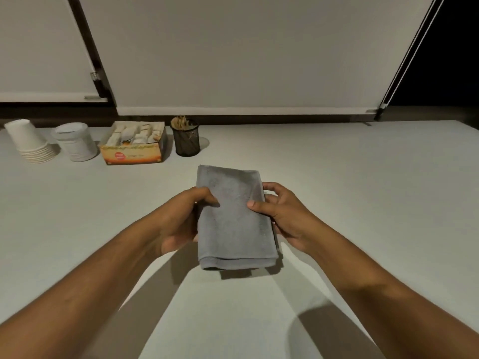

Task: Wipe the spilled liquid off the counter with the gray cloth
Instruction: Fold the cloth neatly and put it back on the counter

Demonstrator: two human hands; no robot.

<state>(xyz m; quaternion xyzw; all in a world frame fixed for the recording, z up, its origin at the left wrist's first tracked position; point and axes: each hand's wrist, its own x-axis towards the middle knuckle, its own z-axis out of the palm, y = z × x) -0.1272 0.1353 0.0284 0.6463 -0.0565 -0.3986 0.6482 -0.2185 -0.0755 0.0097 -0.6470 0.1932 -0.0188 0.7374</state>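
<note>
Item: gray cloth (234,218), folded. You pinch its edges, left hand (178,221) and right hand (282,216), thumbs on top (likely readying it); no spill visible on the counter (363,190).

counter (350,203) bare right, cups (29,143), box (133,146), mesh holder (186,141) far left

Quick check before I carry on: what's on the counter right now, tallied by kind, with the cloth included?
Gray cloth, folded, held by left hand and right hand: 1
Paper cup stack: 1
White tub: 1
Sachet box: 1
Black mesh holder: 1
Total: 5
</note>
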